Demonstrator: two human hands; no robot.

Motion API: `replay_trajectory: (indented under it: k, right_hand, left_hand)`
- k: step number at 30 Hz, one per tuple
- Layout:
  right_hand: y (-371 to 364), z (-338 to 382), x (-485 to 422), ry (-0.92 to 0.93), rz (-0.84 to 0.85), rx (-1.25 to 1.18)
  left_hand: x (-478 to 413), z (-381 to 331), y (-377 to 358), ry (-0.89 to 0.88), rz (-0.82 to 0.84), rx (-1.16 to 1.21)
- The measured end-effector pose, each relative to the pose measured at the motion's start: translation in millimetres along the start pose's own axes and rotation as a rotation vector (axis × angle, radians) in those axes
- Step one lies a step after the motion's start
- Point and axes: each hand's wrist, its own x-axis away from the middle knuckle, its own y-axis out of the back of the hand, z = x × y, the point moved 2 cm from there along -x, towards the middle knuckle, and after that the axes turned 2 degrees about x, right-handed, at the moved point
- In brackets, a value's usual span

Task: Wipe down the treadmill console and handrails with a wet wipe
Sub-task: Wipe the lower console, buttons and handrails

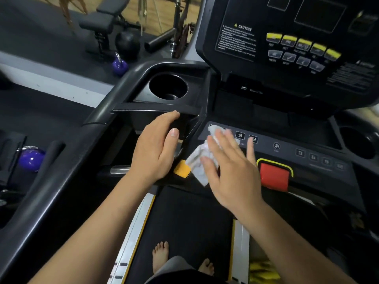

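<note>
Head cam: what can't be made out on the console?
All in the head view:
- Left number keys: the wet wipe and right hand cover all but two.
- Caution label: fine print too small and blurred.
- Yellow buttons: captions blurred.
- Right cup holder: cut off by the right edge.
- Surface under the left hand: hidden by the hand.

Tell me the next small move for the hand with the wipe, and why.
Probably slide the right hand, flat on the wet wipe, rightward along the key strip: the wipe sits at its left end, the fan key beyond.
</note>
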Motion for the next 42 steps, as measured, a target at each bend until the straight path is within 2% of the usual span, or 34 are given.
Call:
replay_trajectory:
  k: [2, 5, 6, 7, 10, 12, 15, 18, 23, 26, 28, 30, 31, 35, 36, 39, 40, 42]
  right_hand:
    - [-2.9, 12.3, 7.8, -0.018, -0.060, -0.045]
    - [-16.7, 39.8, 41.7, 0.257, -0.100, -0.082]
    - [-16.2, 33.8, 40.2, 0.295, -0.107, -0.090]
    - [-14.1, 20.8, 30.7, 0.270, -0.125, -0.091]
    - [-3.5, -22.5, -10.0, -0.047, -0.165, -0.056]
    - [-1.8, -25.9, -13.8, -0.132, -0.197, -0.067]
    - [-11.9, -8.2, 18.7, 0.059, -0.192, -0.072]
    - [-6.3, -26.1, 21.0, 0.204, -0.201, -0.046]
    - [2.3, -49.2, -14.0, 0.191, -0.166, 0.024]
    - [-1.8, -34.2, 3.1, 0.156, -0.179, -0.048]
    - [-6.8, -15.6, 22.5, 0.220, -0.175, -0.095]
    - [-1.0, -14.5, 16.7, 0.290, -0.143, 0.002]
    - [2.6, -22.0, 3.2, 0.254, -0.123, 0.066]
    - [18.1, -43.8, -36.1, -0.118, 0.002, 0.123]
    - [14.6, -31.9, -29.2, -0.106, -0.001, 0.121]
    - [2.9, 7.2, 12.0, 0.120, 0.028, 0.018]
    - [4.9, 2.7, 15.3, 0.147, 0.022, 0.000]
    - [13.6, -25.7, 3.2, 0.071, -0.019, 0.035]
  left_hand:
    - [0.2, 0.6, -0.3, 0.008, -0.006, -0.009]
    - [0.2, 0.5, -0.8, 0.001, -0.012, -0.022]
    - [-0.1, -0.1, -0.9, 0.001, -0.004, -0.034]
    - [-0.3, -0.5, -1.1, 0.003, 0.006, -0.048]
    - [-0.7, 0.8, -1.2, 0.015, 0.022, -0.071]
    - [-1.1, 1.4, -1.7, 0.013, 0.014, -0.071]
    - [-1.3, 1.5, -1.2, 0.009, -0.005, -0.068]
    - [-2.4, -0.1, -1.3, 0.010, 0.007, -0.082]
    - [-1.6, -1.7, -1.5, 0.003, 0.017, -0.076]
    - [-1.5, -1.7, -2.1, 0.009, 0.011, -0.083]
    - [-0.7, -2.2, -1.9, 0.014, 0.010, -0.086]
    - [0.0, -3.5, -1.9, 0.005, 0.026, -0.101]
    - [-0.1, -3.7, -2.2, 0.000, 0.042, -0.112]
    - [0.1, -3.4, -4.3, -0.026, 0.091, -0.141]
    - [0.0, -2.9, -4.5, -0.039, 0.085, -0.149]
    - [1.8, -2.7, -5.5, -0.128, 0.057, -0.196]
    - [2.3, -4.0, -6.4, -0.173, 0.063, -0.213]
    - [2.5, -7.0, -8.1, -0.249, 0.088, -0.252]
